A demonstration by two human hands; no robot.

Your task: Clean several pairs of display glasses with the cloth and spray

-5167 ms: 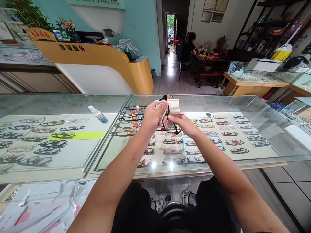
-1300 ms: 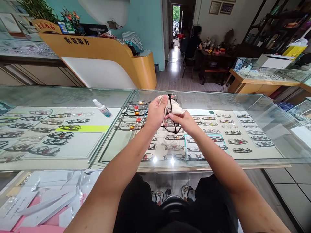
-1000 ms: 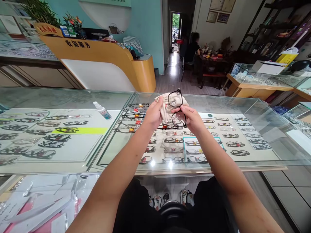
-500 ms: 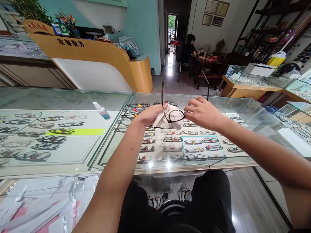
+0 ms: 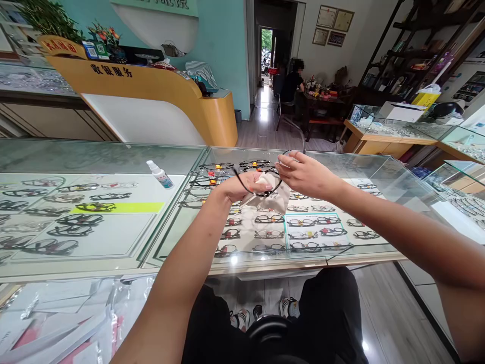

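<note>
Above the glass display counter, my left hand (image 5: 240,187) is closed on a pale printed lens cloth (image 5: 273,202), pressing it against a pair of black-rimmed eyeglasses (image 5: 241,180). My right hand (image 5: 306,174) pinches the eyeglasses at their right side, near the hinge. One temple arm sticks up to the left of the cloth, the other rises behind my right fingers. Part of the lenses is hidden by the cloth and fingers. To the left, a white spray bottle (image 5: 160,175) lies tilted on the counter.
Rows of eyeglasses (image 5: 269,234) show through the counter's glass top (image 5: 170,151). Plastic-wrapped packets (image 5: 56,313) lie at the lower left. Beyond stand a yellow-and-white cashier desk (image 5: 151,86) and another display case (image 5: 390,139). A person (image 5: 291,86) sits at a table at the back.
The eyeglasses have turned and tipped, their temple arms swinging left and lower. The cloth now hangs more spread out below the frame, and my right hand has moved slightly left.
</note>
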